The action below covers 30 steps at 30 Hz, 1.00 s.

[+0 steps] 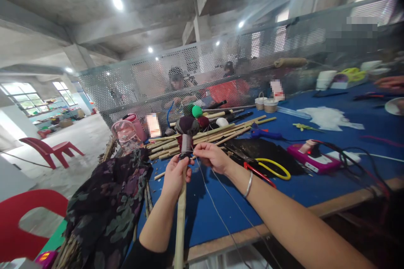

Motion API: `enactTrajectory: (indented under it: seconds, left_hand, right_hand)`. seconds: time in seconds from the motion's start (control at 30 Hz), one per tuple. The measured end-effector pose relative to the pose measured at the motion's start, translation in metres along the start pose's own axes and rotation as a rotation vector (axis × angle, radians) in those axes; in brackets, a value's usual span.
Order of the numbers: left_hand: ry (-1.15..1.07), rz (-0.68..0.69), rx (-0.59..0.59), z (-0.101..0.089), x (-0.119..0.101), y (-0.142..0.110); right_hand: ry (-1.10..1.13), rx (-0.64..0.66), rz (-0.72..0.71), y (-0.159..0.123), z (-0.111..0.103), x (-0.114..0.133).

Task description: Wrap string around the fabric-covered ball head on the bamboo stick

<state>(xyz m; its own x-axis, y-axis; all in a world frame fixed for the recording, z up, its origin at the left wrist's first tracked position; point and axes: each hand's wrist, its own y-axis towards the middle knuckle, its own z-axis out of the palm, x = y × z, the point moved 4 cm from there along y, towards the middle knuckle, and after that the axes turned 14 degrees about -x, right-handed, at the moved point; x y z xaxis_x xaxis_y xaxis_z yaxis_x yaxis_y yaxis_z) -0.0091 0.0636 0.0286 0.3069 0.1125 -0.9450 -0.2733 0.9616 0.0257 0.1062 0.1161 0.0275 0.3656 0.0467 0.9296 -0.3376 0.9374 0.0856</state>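
Closed round a pale bamboo stick, my left hand grips it just below its upper end. The stick's top is wrapped in grey and dark material, with a dark rounded bundle above it. My right hand pinches a thin cord beside the wrapping. Two strands of this cord hang down over the table's front edge. Scissors with yellow and red handles lie to the right of my right wrist. Bamboo sticks are piled behind my hands.
A purple power strip with cables and a blue glue gun lie on the blue table. Dark floral cloth covers the left side. A perforated metal screen stands behind. Another person's hand is at far right.
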Motion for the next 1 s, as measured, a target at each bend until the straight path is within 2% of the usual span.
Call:
enactTrajectory:
  seconds: [0.17, 0.3, 0.47, 0.6, 0.67, 0.73, 0.77, 0.83, 0.93, 1.0]
  left_hand:
    - [-0.029, -0.079, -0.006, 0.000, 0.001, -0.002]
    - [-0.147, -0.139, -0.033, 0.001, 0.003, -0.004]
    - [-0.304, -0.218, 0.029, 0.005, 0.002, -0.008]
    - [-0.375, -0.423, 0.070, 0.004, 0.008, -0.009]
    - [-0.346, -0.531, 0.083, 0.003, 0.015, -0.009]
    - [-0.261, -0.570, 0.129, 0.004, 0.024, -0.009]
    - [-0.205, -0.543, 0.158, 0.005, 0.028, -0.008]
    - [-0.073, -0.378, 0.170, 0.007, 0.031, -0.007]
    - [0.138, 0.008, 0.026, 0.005, 0.025, -0.006]
    - [0.261, 0.214, -0.069, 0.004, 0.018, -0.007]
  right_hand:
    - [-0.003, -0.012, 0.010, 0.002, 0.000, -0.003]
    - [-0.022, -0.010, -0.004, 0.003, 0.003, -0.003]
    - [0.003, 0.034, -0.016, 0.002, 0.007, 0.000]
    - [0.074, 0.148, 0.030, -0.001, 0.008, 0.000]
    - [0.082, 0.230, 0.107, -0.003, 0.007, -0.002]
    - [0.084, 0.252, 0.156, -0.003, 0.004, -0.004]
    - [0.079, 0.234, 0.157, -0.002, 0.001, -0.004]
    - [0.046, 0.161, 0.130, 0.001, -0.004, -0.005]
    - [-0.044, 0.067, 0.112, 0.005, -0.009, -0.009]
    - [-0.086, 0.044, 0.108, 0.006, -0.007, -0.011]
